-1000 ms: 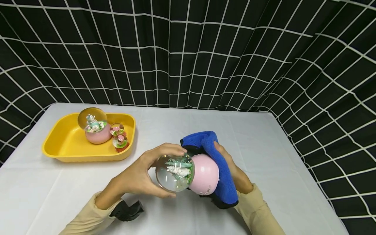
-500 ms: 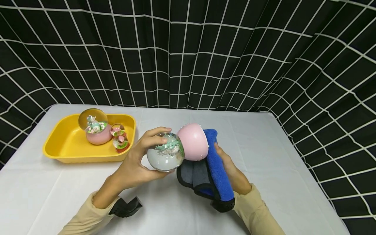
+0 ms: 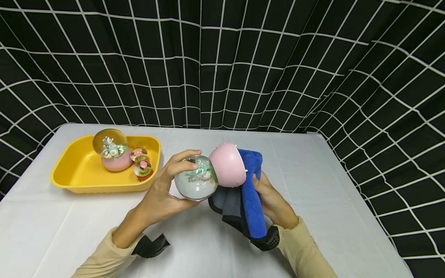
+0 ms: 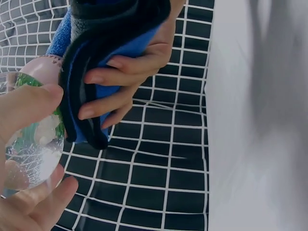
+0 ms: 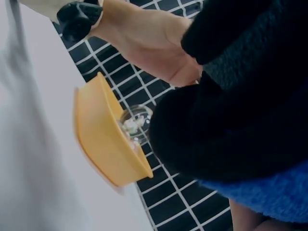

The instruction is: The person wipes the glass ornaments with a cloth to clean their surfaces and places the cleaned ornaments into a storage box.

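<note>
My left hand [image 3: 161, 189] grips the clear globe of a snow globe [image 3: 196, 185], thumb below and fingers above. The globe lies tilted on its side, its pink base [image 3: 227, 165] pointing right. White and green figures show inside the glass. In my right hand [image 3: 274, 199] is a folded blue and grey cloth [image 3: 253, 193] with black edging, up against the underside of the base. The left wrist view shows the right fingers [image 4: 110, 98] curled round the cloth [image 4: 139, 43]. Cloth covers much of the right wrist view and hides the base there.
A yellow tray [image 3: 74, 189] stands at the left of the white table [image 3: 194, 255]. In it are another snow globe with a pink base [image 3: 117, 160] and small red-based globes [image 3: 142, 170]. Black curtains with a white grid [image 3: 222, 69] hang behind and at the sides.
The snow globe has moved up and slightly left and turned so its base points up and right. The cloth has shifted from round the base's right side to its underside.
</note>
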A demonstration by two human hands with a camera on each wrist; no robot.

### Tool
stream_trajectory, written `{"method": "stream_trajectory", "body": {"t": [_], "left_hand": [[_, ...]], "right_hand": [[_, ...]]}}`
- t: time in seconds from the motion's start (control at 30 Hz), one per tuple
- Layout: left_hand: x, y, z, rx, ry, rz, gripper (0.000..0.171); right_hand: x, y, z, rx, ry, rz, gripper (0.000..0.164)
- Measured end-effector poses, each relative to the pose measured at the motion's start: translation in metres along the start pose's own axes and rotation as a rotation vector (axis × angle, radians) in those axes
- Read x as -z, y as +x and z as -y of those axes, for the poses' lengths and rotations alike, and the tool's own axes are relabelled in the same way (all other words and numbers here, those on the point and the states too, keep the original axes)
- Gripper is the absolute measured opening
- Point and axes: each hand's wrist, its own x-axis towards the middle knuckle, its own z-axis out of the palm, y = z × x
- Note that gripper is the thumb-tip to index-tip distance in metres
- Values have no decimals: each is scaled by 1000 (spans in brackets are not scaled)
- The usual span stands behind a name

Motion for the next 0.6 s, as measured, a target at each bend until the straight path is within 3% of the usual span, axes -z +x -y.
{"method": "stream_trajectory", "body": {"t": [0.13,0.27,0.47,0.6], "left_hand": [[-1,-1,1,-37,80,-13,73],[-2,-1,3,-97,183,-25,73],[-2,-1,5,-145,299,-46,74],[-3,-2,6,-141,390,-61,75]], "right_hand": [[-5,-7,7,-186,-15,-144,70],[-9,-12,11,-315,92,-206,65],[-12,-9,15,-290,138,-157,52],[-15,-3,19,-293,73,-222,50]]}}
